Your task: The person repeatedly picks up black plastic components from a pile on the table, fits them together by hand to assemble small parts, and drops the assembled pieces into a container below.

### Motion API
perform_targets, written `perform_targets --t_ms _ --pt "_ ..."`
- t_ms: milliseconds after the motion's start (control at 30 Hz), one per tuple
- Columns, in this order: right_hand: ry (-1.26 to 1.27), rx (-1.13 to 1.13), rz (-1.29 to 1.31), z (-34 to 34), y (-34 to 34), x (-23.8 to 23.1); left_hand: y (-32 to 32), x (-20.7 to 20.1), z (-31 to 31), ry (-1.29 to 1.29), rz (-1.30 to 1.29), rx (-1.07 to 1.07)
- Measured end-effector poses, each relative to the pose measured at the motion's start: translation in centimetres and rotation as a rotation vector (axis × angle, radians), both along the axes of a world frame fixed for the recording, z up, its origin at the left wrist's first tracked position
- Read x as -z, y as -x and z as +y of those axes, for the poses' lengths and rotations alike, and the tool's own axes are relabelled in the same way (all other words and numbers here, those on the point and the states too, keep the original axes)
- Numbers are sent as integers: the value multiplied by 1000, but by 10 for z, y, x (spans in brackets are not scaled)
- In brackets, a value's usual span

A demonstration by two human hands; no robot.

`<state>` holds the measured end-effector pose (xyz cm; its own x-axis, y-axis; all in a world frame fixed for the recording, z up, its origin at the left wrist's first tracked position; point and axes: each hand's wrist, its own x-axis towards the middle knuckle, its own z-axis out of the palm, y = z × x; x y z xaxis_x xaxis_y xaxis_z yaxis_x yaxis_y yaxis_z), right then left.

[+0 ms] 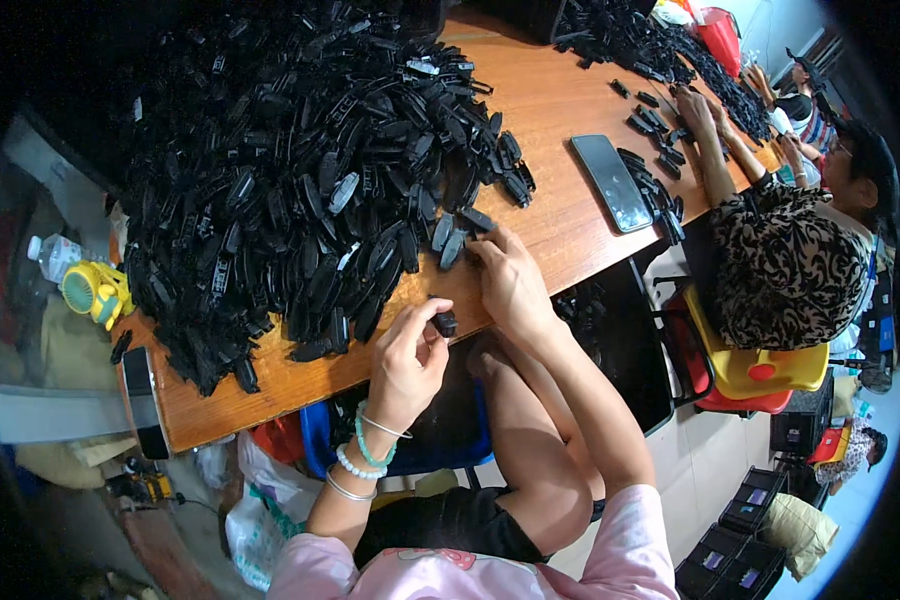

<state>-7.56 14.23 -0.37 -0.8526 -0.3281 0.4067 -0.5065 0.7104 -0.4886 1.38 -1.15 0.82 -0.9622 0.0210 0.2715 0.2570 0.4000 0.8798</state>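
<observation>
My left hand (410, 350), with bracelets on its wrist, pinches a small black plastic part (445, 322) between thumb and fingers, just over the table's near edge. To its right, my right hand (515, 280) is curled at the edge of a large heap of black plastic parts (300, 170). Its fingertips reach a few separate pieces, among them a long dark part (452, 249) and another dark part (477, 219). What lies between those fingers is hidden.
The heap covers much of the wooden table (540, 110). A phone (611, 182) lies to the right, another phone (145, 400) at the left corner. A yellow fan (95, 293) and bottle (55, 255) stand left. A co-worker (790, 260) handles similar parts. Below is a blue bin (317, 440).
</observation>
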Motion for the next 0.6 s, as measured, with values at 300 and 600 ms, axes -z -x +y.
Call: perform_targets --t_ms 300,600 --pt "151 -53 57 21 -22 -6 -8 6 1 -80 29 8" --pt "1373 -175 -912 15 -72 -31 -17 2 3 -437 -269 96"
